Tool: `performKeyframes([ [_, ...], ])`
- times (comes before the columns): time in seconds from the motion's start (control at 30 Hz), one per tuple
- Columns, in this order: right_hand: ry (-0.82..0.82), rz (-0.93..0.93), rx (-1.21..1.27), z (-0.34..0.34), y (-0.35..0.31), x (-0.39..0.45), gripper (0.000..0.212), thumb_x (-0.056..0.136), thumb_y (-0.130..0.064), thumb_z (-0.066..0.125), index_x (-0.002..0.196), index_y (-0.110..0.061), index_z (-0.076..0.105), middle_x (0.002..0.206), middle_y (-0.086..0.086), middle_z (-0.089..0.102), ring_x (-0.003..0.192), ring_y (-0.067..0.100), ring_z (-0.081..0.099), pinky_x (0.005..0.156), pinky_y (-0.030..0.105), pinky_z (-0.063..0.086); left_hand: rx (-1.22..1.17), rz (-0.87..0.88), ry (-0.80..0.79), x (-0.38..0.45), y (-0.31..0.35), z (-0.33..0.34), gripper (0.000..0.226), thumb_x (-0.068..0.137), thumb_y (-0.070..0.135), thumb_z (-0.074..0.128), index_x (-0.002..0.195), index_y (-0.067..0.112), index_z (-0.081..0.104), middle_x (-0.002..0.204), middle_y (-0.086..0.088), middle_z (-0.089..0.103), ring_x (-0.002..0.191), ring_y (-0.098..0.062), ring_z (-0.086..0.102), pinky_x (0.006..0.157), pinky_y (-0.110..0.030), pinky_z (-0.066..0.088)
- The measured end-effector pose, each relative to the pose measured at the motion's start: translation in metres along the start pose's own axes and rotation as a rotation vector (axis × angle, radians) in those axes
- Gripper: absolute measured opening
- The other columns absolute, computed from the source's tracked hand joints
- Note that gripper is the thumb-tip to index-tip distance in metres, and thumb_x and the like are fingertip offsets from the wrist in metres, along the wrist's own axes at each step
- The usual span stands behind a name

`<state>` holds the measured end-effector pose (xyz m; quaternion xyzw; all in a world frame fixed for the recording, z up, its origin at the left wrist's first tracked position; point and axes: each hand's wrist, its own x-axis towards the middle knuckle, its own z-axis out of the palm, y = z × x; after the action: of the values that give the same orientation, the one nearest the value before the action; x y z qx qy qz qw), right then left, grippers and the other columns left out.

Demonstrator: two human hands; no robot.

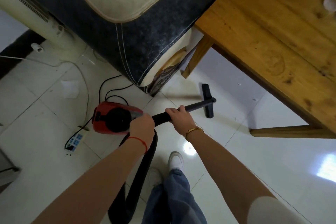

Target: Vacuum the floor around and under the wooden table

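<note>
1. Our right hand [179,117] grips the vacuum's black wand [197,105]; our left hand [141,125] curls around the hose [145,160] just behind it.
2. Ahead of our hands, the floor nozzle [207,100] rests on the white tiled floor [254,160], beside the wooden tabletop [272,32].
3. The red vacuum body [111,118] sits just left of our left hand.

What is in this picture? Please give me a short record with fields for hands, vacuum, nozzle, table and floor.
left hand: left hand grips the black hose close to the red vacuum
right hand: right hand grips the dark tube
nozzle: nozzle on the floor, beside the table's edge, not yet under it
table: wooden table at upper right, a leg near the sofa
floor: white glossy tiles; power strip and cables at left
</note>
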<state>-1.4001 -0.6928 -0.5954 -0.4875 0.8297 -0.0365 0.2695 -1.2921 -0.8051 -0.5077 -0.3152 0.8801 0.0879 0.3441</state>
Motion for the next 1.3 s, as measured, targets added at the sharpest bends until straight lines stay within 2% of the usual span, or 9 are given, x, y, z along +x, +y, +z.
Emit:
performKeyframes([
  [0.1,-0.07,0.005,0.164,0.015,-0.012,0.005,0.032,0.093,-0.009,0.052,0.124,-0.014,0.044,0.131,0.006,0.051,0.112,0.033,0.046,0.087,0.045,0.05,-0.034,-0.031,0.055,-0.003,-0.008,0.026,0.033,0.094,0.019,0.054,0.123,0.009,0.043,0.101,-0.005,0.065,0.089,-0.02,0.066,0.067,-0.027,0.049],
  [0.23,-0.134,0.019,0.365,0.033,-0.039,0.003,0.036,0.087,-0.004,0.06,0.12,-0.011,0.046,0.125,0.011,0.048,0.108,0.032,0.054,0.09,0.042,0.05,-0.037,-0.12,0.005,-0.012,-0.026,0.054,0.028,0.094,0.012,0.049,0.12,0.01,0.043,0.105,-0.006,0.063,0.093,-0.02,0.065,0.07,-0.03,0.051],
  [0.37,-0.235,-0.009,0.497,0.057,-0.065,-0.009,0.06,0.087,-0.005,0.062,0.14,-0.014,0.037,0.145,0.011,0.036,0.137,0.036,0.03,0.113,0.048,0.03,-0.012,-0.191,-0.029,-0.024,-0.05,0.071,0.025,0.092,0.012,0.053,0.116,0.011,0.045,0.109,-0.006,0.06,0.093,-0.018,0.064,0.07,-0.03,0.053],
  [0.5,-0.266,0.019,0.54,0.065,-0.078,-0.016,0.062,0.093,-0.006,0.052,0.148,-0.019,0.027,0.157,0.008,0.019,0.146,0.034,0.005,0.118,0.046,0.016,0.036,-0.177,-0.039,-0.031,-0.068,0.077,0.034,0.09,0.02,0.06,0.119,0.011,0.044,0.111,-0.007,0.057,0.095,-0.019,0.063,0.071,-0.031,0.055],
  [0.7,-0.243,0.057,0.527,0.06,-0.085,-0.023,0.067,0.091,-0.007,0.053,0.149,-0.018,0.022,0.158,0.006,0.017,0.146,0.035,0.003,0.117,0.046,0.016,0.14,-0.135,-0.035,-0.039,-0.057,0.069,0.056,0.084,0.016,0.064,0.13,0.006,0.033,0.112,-0.01,0.057,0.092,-0.018,0.063,0.071,-0.03,0.057],
  [0.87,-0.152,0.071,0.481,0.044,-0.082,-0.03,0.072,0.084,-0.009,0.065,0.145,-0.015,0.028,0.152,0.007,0.027,0.141,0.03,0.017,0.116,0.043,0.026,0.108,-0.078,0.021,-0.043,-0.045,0.055,0.041,0.089,0.01,0.057,0.125,0.004,0.037,0.108,-0.009,0.059,0.09,-0.017,0.063,0.066,-0.026,0.052],
  [1.03,0.009,0.128,0.386,0.026,-0.069,-0.033,0.054,0.082,-0.018,0.069,0.129,-0.014,0.043,0.129,0.005,0.052,0.121,0.026,0.04,0.093,0.042,0.048,0.043,-0.002,0.062,-0.042,-0.024,0.035,0.029,0.093,0.011,0.053,0.119,0.005,0.041,0.104,-0.008,0.063,0.089,-0.018,0.065,0.066,-0.025,0.048],
  [1.17,-0.006,0.07,0.235,0.016,-0.047,-0.036,0.036,0.084,-0.023,0.068,0.114,-0.015,0.049,0.113,0.005,0.058,0.11,0.027,0.048,0.079,0.04,0.052,-0.038,0.086,0.024,-0.04,-0.005,0.031,0.019,0.094,0.015,0.052,0.111,0.009,0.047,0.101,-0.005,0.066,0.089,-0.019,0.066,0.064,-0.025,0.042],
  [1.3,-0.058,-0.023,0.112,0.007,-0.019,-0.035,0.032,0.084,-0.011,0.062,0.114,-0.012,0.05,0.111,0.007,0.059,0.107,0.028,0.05,0.073,0.041,0.053,-0.162,0.089,0.006,-0.035,0.014,0.029,0.024,0.094,0.025,0.054,0.111,0.009,0.047,0.101,-0.006,0.064,0.086,-0.022,0.064,0.063,-0.027,0.044],
])
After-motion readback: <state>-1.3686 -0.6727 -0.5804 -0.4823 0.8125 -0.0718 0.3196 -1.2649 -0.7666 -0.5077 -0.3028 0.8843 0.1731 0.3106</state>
